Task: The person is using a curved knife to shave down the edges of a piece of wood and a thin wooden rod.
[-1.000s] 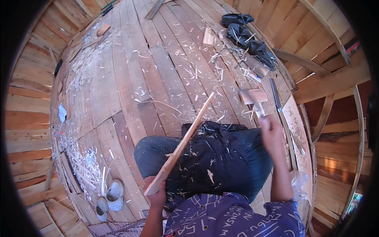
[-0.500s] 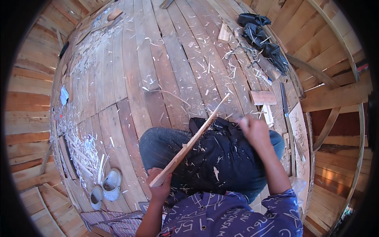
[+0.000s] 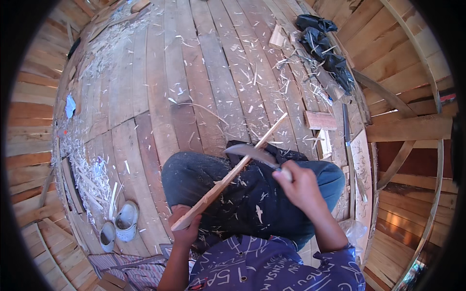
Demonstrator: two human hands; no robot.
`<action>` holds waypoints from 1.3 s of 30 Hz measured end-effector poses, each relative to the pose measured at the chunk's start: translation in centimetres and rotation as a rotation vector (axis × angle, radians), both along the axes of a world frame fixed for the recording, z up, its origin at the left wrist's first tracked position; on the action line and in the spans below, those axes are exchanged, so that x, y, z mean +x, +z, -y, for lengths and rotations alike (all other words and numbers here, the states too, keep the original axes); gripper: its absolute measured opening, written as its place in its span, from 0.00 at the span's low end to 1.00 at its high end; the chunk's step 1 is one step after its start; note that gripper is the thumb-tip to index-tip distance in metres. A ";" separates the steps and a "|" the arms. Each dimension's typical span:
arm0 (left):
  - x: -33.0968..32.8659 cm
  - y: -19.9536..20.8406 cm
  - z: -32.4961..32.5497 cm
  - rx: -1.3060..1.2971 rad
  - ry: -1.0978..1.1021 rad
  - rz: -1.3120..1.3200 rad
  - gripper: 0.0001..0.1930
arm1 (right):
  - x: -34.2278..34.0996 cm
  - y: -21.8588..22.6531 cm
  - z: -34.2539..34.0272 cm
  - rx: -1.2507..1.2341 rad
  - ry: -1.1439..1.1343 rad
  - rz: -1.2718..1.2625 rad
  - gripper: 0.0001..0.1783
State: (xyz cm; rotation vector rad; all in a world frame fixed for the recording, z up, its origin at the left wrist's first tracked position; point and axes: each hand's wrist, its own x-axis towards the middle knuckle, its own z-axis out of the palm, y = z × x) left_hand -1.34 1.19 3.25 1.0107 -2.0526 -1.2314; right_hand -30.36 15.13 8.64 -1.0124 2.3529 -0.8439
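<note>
My left hand [image 3: 185,228] is wrapped round the thick lower end of a long pale wooden stick [image 3: 218,190]. The stick slants up and to the right over my lap and thins to a point at its far end. A knife [image 3: 253,154] with a broad curved blade is gripped by its handle in my right hand [image 3: 298,185]. Its blade lies across the upper half of the stick. A dark cloth [image 3: 257,203] dotted with shavings covers my lap between my bent knees.
Wood shavings [image 3: 92,179] lie heaped at the left and scattered over the plank floor [image 3: 160,92]. Grey clogs [image 3: 126,220] stand near my left knee. At the right are wood blocks [image 3: 320,121], black plastic bags [image 3: 318,43] and a long dark-ended tool [image 3: 346,123] by the wall.
My right hand has moved down and left, bringing the blurred knife onto the stick, where its blade now shows clearly. My left hand keeps its hold. The whole view has shifted slightly.
</note>
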 end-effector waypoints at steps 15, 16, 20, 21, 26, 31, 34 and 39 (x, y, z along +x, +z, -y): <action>-0.9 0.6 0.0 -0.030 -0.043 0.051 0.09 | -7.4 -3.0 -0.2 0.276 -0.143 -0.392 0.23; -0.9 0.9 0.1 -0.021 -0.036 0.048 0.09 | -7.5 -3.8 -0.2 0.265 -0.165 -0.412 0.24; 0.1 0.8 0.5 0.036 -0.043 -0.040 0.07 | -16.6 -7.2 -8.3 0.451 -0.460 -0.547 0.27; -0.2 0.6 0.6 0.029 -0.045 -0.056 0.07 | -17.7 -6.9 -10.5 0.459 -0.483 -0.559 0.27; -0.9 -0.1 0.4 -0.025 -0.043 -0.031 0.08 | -12.3 -1.4 -9.5 0.297 -0.492 -0.248 0.24; -0.2 -0.1 0.1 0.032 0.005 -0.036 0.07 | -3.0 -0.4 -3.0 0.026 -0.216 0.026 0.16; -0.6 0.5 0.4 0.025 -0.033 -0.012 0.07 | 0.9 0.5 -0.1 0.034 0.022 0.130 0.15; -0.9 1.1 0.6 -0.039 -0.070 0.048 0.08 | 1.6 -0.1 0.5 0.085 0.136 -0.013 0.16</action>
